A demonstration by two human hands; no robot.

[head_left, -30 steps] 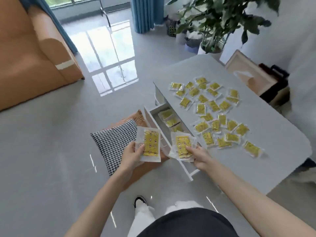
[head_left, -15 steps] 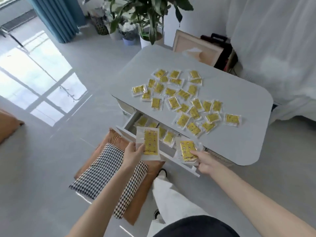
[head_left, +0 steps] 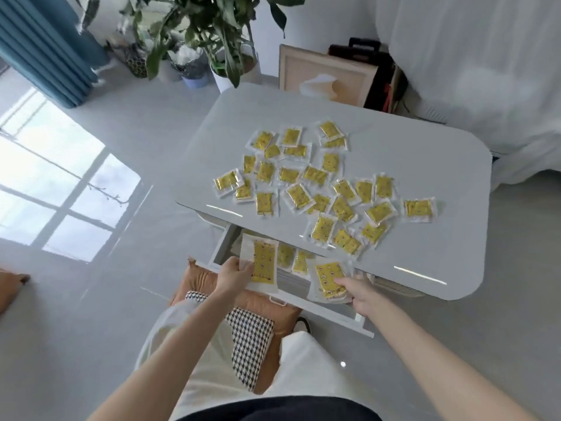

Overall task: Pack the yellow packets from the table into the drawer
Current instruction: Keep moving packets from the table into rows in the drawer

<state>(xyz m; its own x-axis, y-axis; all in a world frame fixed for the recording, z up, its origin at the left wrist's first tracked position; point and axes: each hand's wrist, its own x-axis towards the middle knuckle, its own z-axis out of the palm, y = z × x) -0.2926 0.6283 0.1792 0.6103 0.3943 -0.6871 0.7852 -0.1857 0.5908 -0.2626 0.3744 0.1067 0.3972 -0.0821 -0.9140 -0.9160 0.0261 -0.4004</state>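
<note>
Drawer open at 12 o'clock.
A packet is pinched over it by the left hand, a second packet by the right hand.

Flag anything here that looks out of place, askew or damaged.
Nothing damaged or spilled. The yellow packets lie scattered on the table at mixed angles, some overlapping. The drawer stands open below the table edge, as the packing needs.

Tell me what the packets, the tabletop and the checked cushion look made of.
Packets: clear, shiny plastic film around yellow contents; edges are see-through. Tabletop: smooth glossy grey surface, perhaps glass or lacquer; it mirrors light streaks. Checked cushion: woven fabric, matte, houndstooth pattern.
</note>
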